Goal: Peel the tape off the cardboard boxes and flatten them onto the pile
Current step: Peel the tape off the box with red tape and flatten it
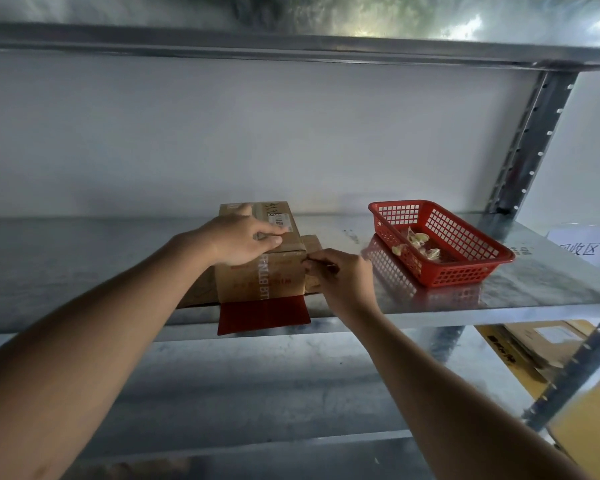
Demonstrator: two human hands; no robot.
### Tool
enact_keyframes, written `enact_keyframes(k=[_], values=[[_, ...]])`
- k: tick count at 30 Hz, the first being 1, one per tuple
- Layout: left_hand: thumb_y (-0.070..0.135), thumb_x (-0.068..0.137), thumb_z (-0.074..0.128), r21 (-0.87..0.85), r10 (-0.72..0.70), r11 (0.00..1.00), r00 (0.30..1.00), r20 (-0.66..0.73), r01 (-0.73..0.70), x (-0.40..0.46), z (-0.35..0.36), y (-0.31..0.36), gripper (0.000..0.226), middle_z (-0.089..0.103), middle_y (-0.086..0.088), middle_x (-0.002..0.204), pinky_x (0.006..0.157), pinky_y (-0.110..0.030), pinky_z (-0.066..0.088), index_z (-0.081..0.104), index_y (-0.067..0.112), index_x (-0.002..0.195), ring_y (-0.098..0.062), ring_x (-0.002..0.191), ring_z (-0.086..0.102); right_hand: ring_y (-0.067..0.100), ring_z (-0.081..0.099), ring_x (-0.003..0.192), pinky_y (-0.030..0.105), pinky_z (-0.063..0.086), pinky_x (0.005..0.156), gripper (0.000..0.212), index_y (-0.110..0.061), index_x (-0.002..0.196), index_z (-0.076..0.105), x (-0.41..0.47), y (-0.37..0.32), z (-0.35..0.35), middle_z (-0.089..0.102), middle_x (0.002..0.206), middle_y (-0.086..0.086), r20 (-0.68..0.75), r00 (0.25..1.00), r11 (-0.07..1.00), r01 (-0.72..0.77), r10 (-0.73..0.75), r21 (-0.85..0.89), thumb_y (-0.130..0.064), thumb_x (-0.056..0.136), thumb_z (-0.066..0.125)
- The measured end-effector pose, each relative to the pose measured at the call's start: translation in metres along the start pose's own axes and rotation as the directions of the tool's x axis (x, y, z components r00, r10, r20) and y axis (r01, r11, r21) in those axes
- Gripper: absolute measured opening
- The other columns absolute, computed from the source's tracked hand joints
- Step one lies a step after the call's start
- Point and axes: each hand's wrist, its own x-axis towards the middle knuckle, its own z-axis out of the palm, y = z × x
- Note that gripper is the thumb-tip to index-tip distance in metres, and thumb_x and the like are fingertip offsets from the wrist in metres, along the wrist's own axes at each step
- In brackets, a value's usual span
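A small brown cardboard box (pixel 262 275) stands on the metal shelf (pixel 499 292), with a white label on its top and red print on its front. A red flap (pixel 262 315) hangs from its bottom over the shelf's front edge. My left hand (pixel 246 239) lies flat on the box top, fingers spread toward the label. My right hand (pixel 338 271) pinches at the box's upper right front corner, thumb and forefinger closed on the tape edge there. The tape itself is too thin to make out.
A red plastic basket (pixel 440 242) holding crumpled tape scraps stands to the right on the shelf. A paper sign (pixel 584 245) lies at the far right. Flattened cardboard (pixel 548 341) rests on the lower shelf at right. A steel upright (pixel 530 140) rises behind the basket.
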Motion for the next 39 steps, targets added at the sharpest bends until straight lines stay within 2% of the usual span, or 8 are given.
enact_keyframes(k=[5,17,23,26,30,32,36,39], values=[[0.066,0.102,0.038,-0.015,-0.022,1.000,1.000,-0.017,0.021,0.001,0.002,0.002,0.046,0.032,0.014,0.100,0.080,-0.035,0.040,0.041,0.062,0.147,-0.021,0.107,0.047,0.015,0.078,0.087,0.043,0.066,0.071,0.023,-0.027,0.114,0.075,0.009,-0.002,-0.005,0.078,0.100,-0.004,0.150,0.968,0.917,-0.239,0.200,0.319,-0.013,0.103,0.061],[0.065,0.103,0.038,-0.028,-0.069,0.997,0.997,0.019,0.070,-0.002,-0.001,0.007,0.045,0.037,0.010,0.109,0.083,-0.036,0.042,0.042,0.062,0.148,-0.019,0.111,0.047,0.016,0.078,0.077,0.028,0.062,0.059,0.010,-0.017,0.095,0.075,0.019,-0.013,-0.007,0.078,0.086,-0.002,0.238,0.905,0.765,-0.424,0.352,0.485,-0.009,0.097,0.069],[0.068,0.101,0.040,-0.037,-0.092,0.995,0.996,0.016,0.093,0.001,0.002,0.005,0.044,0.036,0.009,0.115,0.080,-0.034,0.041,0.043,0.066,0.144,-0.019,0.113,0.046,0.018,0.078,0.074,0.030,0.062,0.059,0.013,-0.008,0.098,0.075,0.039,-0.025,-0.023,0.079,0.080,0.004,0.506,0.736,0.642,-0.660,0.450,0.389,-0.018,0.101,0.066],[0.070,0.099,0.041,-0.029,-0.100,0.995,0.995,0.024,0.101,0.002,0.002,0.004,0.042,0.037,0.007,0.121,0.082,-0.035,0.042,0.044,0.068,0.141,-0.020,0.114,0.047,0.012,0.074,0.061,0.027,0.061,0.057,0.023,-0.011,0.091,0.071,0.045,-0.033,-0.021,0.074,0.066,0.001,0.534,0.718,0.702,-0.651,0.446,0.288,-0.017,0.107,0.055],[0.070,0.099,0.040,-0.044,-0.106,0.993,0.994,0.030,0.107,0.000,0.002,0.003,0.043,0.037,0.003,0.127,0.089,-0.037,0.044,0.043,0.069,0.141,-0.021,0.117,0.046,0.019,0.073,0.086,0.033,0.065,0.074,0.030,-0.010,0.106,0.068,0.040,-0.036,-0.011,0.072,0.096,0.009,0.548,0.714,0.727,-0.639,0.436,0.253,-0.019,0.112,0.039],[0.071,0.099,0.038,-0.039,-0.110,0.993,0.993,0.033,0.111,-0.001,0.002,0.003,0.044,0.036,0.003,0.126,0.089,-0.037,0.044,0.041,0.069,0.143,-0.021,0.117,0.046,0.019,0.072,0.088,0.032,0.065,0.074,0.030,-0.009,0.106,0.066,0.036,-0.035,-0.009,0.072,0.098,0.009,0.523,0.741,0.734,-0.618,0.422,0.284,-0.018,0.112,0.038],[0.076,0.096,0.036,-0.019,-0.116,0.993,0.992,0.038,0.117,-0.001,0.002,0.004,0.045,0.035,0.004,0.123,0.086,-0.037,0.043,0.040,0.072,0.141,-0.022,0.112,0.047,0.023,0.064,0.085,0.047,0.061,0.083,0.026,-0.013,0.096,0.060,0.033,-0.034,-0.011,0.064,0.091,0.008,0.441,0.817,0.846,-0.493,0.371,0.202,-0.016,0.111,0.039],[0.079,0.093,0.036,-0.019,-0.138,0.990,0.989,0.047,0.139,0.000,0.001,0.004,0.045,0.034,0.004,0.124,0.095,-0.042,0.047,0.041,0.074,0.138,-0.024,0.116,0.046,0.021,0.060,0.094,0.036,0.057,0.077,0.015,-0.014,0.104,0.055,0.033,-0.032,-0.014,0.060,0.102,0.005,0.411,0.873,0.957,-0.290,0.263,0.005,-0.019,0.109,0.041]])
